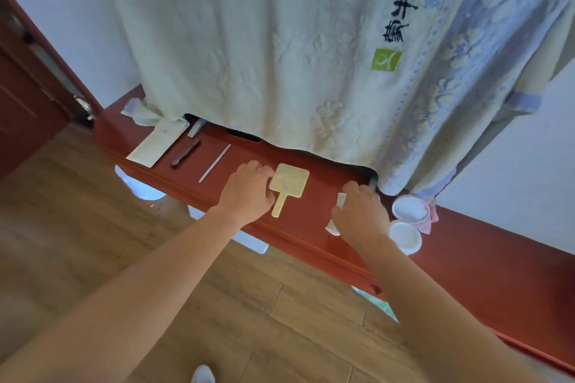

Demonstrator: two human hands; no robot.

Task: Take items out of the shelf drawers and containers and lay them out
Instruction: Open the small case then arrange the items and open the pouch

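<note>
On the red table top (323, 196) lies a yellow hand mirror (287, 186), its handle pointing toward me. My left hand (247, 191) rests at the mirror's left edge with curled fingers touching it. My right hand (361, 211) covers a white comb (337, 211) and holds it against the table. Further left lie a thin white stick (214, 163), a dark brown clip (186, 153) and a cream flat case (157, 143).
A large pale towel (280, 56) hangs over the shelf behind the table and hides the drawers. A white round tub (410, 209) and its lid (405, 237) sit right of my right hand. Wooden floor lies below; a red door stands far left.
</note>
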